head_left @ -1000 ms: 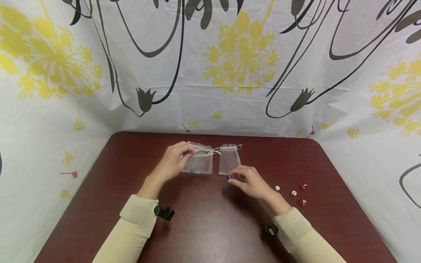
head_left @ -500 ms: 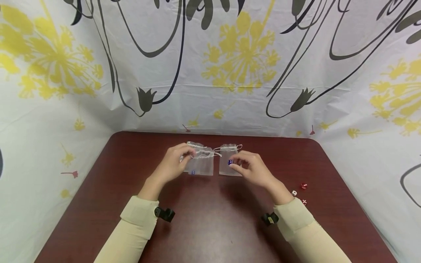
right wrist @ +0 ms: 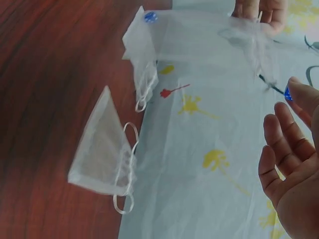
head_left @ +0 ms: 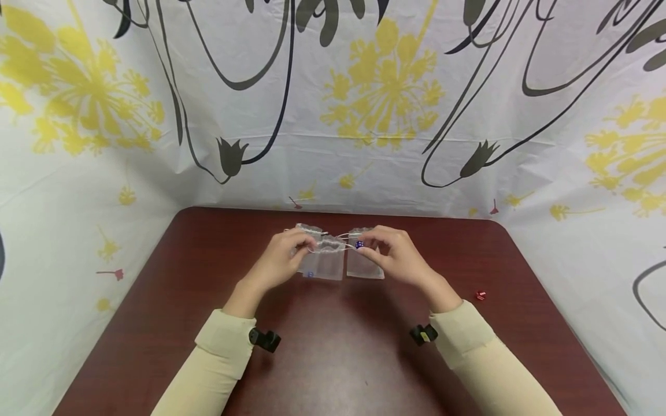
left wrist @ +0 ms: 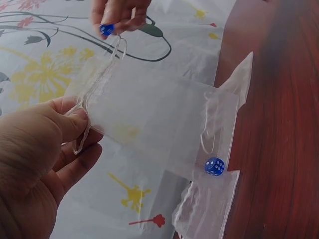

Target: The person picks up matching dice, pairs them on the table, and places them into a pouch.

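Observation:
My left hand pinches the gathered mouth of a sheer white drawstring pouch between thumb and fingers. A blue die lies in the bottom corner of that pouch, seen through the fabric. On the right, the thumb and fingertips of my right hand pinch a second blue die. This die is close beside the pouch's mouth and its drawstring, outside the fabric. In the right wrist view, the other fingers of the right hand spread loosely below the die.
Another sheer pouch lies flat on the dark red table, right of the held one. A further pouch lies behind the left hand. One red die shows beside the right forearm. A patterned cloth hangs behind the table.
My right hand has lifted the blue die from near the right pouch and brought it up and left to the held pouch's mouth. The left hand has shifted slightly right with the pouch.

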The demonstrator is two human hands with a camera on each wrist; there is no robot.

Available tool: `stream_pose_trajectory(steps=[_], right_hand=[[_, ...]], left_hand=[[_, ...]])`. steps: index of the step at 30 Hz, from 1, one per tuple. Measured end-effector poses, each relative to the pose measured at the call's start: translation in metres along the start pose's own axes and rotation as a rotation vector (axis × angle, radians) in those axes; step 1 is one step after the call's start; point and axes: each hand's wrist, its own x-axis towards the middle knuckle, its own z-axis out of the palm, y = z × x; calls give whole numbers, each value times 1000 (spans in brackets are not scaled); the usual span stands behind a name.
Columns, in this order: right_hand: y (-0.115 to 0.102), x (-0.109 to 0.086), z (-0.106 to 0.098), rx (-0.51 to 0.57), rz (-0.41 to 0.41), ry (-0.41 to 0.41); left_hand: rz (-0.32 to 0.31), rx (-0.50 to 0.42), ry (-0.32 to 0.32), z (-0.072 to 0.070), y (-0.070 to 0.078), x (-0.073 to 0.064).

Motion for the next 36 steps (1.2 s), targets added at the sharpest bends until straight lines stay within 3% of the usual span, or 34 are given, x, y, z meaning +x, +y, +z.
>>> stream_pose_trajectory(steps=[10,16,25,30,36], right_hand=[[-13,17,12,14,-9,-2],[-15,19,16,19,-32,-2],[-8,10,8,29,28,-19],[-4,8,11,10,-16,-77],[-5,9,14,24,-56,-23]], left_hand=[[16,-2,-50,9,12,5],[24,-11,-38,9,19,6],[56,-16,24,5,19,8],[56,-3,68,2,18,7],[91,5,161,1,16,6]])
